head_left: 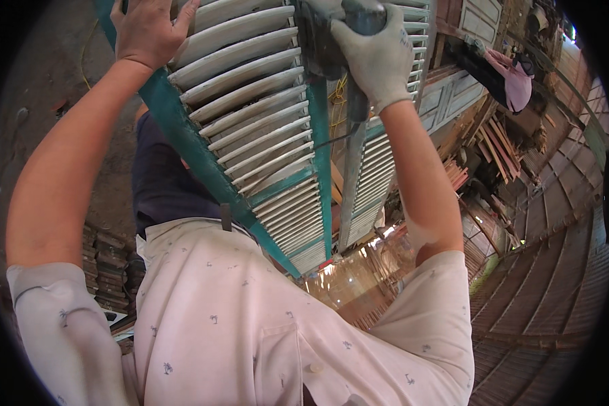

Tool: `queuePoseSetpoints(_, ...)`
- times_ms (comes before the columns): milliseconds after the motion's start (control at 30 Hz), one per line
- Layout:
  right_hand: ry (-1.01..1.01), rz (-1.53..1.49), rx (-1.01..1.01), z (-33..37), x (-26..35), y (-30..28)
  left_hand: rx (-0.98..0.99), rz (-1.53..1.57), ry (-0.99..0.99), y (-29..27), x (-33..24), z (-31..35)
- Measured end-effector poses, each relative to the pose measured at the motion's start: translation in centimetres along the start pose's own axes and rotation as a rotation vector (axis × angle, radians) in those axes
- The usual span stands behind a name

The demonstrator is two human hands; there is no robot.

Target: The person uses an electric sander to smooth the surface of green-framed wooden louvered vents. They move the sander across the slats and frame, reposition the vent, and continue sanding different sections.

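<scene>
A louvered wooden shutter (264,126) with a green frame and worn white slats stands tilted in front of me. My left hand (149,30), bare, lies on its left frame near the upper edge of the picture. The thumb is spread from the fingers, whose tips are partly cut off. My right hand (379,61), in a pale glove, is wrapped round a dark handheld power tool (323,40) at the shutter's right side. The tool's working face is hidden. A thin dark cord (335,141) passes below it across the slats.
Another louvered shutter (375,172) stands to the right. Beyond it, a person in a pink top (516,84) bends over paneled wood (446,101). Stacked timber strips (499,152) lie on the right; piled wooden pieces (108,264) are at the lower left. A yellow cord (84,57) crosses the ground.
</scene>
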State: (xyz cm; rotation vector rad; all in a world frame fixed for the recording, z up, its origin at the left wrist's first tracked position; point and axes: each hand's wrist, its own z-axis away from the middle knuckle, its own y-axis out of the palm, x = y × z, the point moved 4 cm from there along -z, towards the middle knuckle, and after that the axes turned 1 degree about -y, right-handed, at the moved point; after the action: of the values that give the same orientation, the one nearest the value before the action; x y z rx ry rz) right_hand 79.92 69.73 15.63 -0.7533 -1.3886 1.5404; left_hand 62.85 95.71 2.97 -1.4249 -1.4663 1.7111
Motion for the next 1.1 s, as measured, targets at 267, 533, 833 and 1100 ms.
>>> queuePoseSetpoints(267, -0.08, -0.092, -0.143, -5.9, 4.3, -0.8, 0.016, 0.022, -0.001, 0.3, 0.4, -0.6)
queuePoseSetpoints(533, -0.028, -0.088, -0.007, 1.1, 0.0, -0.6, -0.021, 0.053, -0.001, -0.2, -0.1, -0.1)
queuePoseSetpoints(833, 0.276, -0.135, 0.214, 18.5, -9.2, 0.0, -0.022, 0.052, -0.004, 0.7, 0.2, 0.2)
queuePoseSetpoints(1100, 0.193, -0.115, 0.124, 18.7, -9.2, 1.0, -0.019, 0.035, -0.004, 0.9, -0.1, -0.3)
